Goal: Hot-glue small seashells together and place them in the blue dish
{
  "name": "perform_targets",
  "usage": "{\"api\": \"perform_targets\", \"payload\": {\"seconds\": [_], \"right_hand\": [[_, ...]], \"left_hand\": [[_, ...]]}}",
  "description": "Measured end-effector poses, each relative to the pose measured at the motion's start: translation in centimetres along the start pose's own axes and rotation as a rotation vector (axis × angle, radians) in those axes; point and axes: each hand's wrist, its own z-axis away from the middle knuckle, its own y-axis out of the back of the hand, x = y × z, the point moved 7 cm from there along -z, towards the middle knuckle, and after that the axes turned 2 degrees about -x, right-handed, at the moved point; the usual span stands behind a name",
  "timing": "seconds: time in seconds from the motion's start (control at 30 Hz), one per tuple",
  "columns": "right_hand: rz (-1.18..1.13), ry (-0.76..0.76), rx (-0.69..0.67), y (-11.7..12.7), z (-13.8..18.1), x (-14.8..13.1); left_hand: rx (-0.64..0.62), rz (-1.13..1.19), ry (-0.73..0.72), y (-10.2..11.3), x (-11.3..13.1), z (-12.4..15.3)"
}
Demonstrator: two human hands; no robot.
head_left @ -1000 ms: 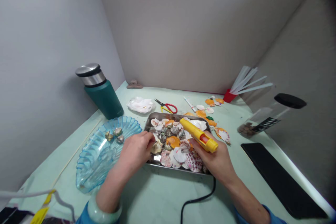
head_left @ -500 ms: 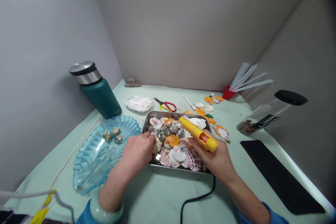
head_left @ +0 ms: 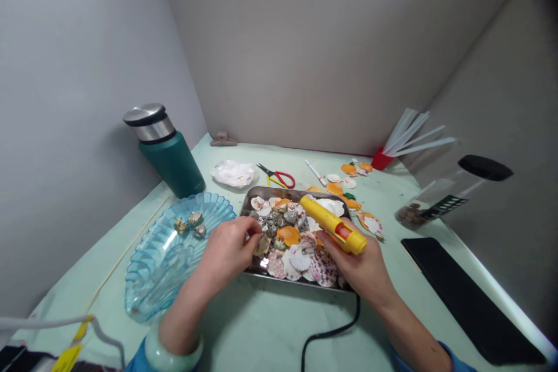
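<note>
A metal tray (head_left: 274,282) in front of me is heaped with white, speckled and orange seashells (head_left: 300,257) and small grey-green snail shells (head_left: 279,222). My left hand (head_left: 233,247) is at the tray's left edge, thumb and fingers curled together beside a pale shell (head_left: 263,245). What they pinch, if anything, is hidden. Over the tray's right side my right hand (head_left: 366,261) is wrapped round a yellow glue gun (head_left: 329,222), whose front end points away and to the left. A black cord (head_left: 325,335) runs out from below the right hand.
At left are a blue scalloped plate (head_left: 143,261) with several snail shells and a green bottle (head_left: 172,163). Behind the tray lie scissors (head_left: 283,179) and a white bundle (head_left: 234,174). A red cup (head_left: 382,159) of glue sticks, a clear jar (head_left: 429,206) and a black slab (head_left: 466,296) stand right.
My left fingertips have lifted and drawn in slightly at the tray's left edge. My right hand keeps the glue gun in nearly the same place; the whole view has shifted a little.
</note>
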Motion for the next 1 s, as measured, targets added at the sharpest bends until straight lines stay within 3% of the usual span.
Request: {"api": "perform_targets", "payload": {"seconds": [0.13,0.27,0.43,0.6,0.77,1.0], "right_hand": [[-0.035,-0.022,0.002,-0.1,0.0,0.7],[-0.078,-0.034,-0.017,-0.3,0.1,1.2],[-0.129,-0.055,-0.027,-0.4,0.2,1.6],[-0.249,-0.107,-0.014,-0.8,0.3,0.4],[-0.446,-0.370,0.059,-2.3,0.9,-0.9],[-0.759,-0.430,-0.128,-6.0,1.6,-1.8]], "left_hand": [[0.006,0.310,0.132,-0.2,-1.1,0.0],[0.049,0.791,0.279,-1.0,-2.1,0.2],[0.060,1.225,0.322,-2.0,-1.7,0.3],[0.014,1.455,0.366,-2.7,-0.8,0.6],[0.016,1.610,0.386,-3.4,1.2,0.9],[-0.059,1.694,0.314,-3.8,3.7,0.9]]}}
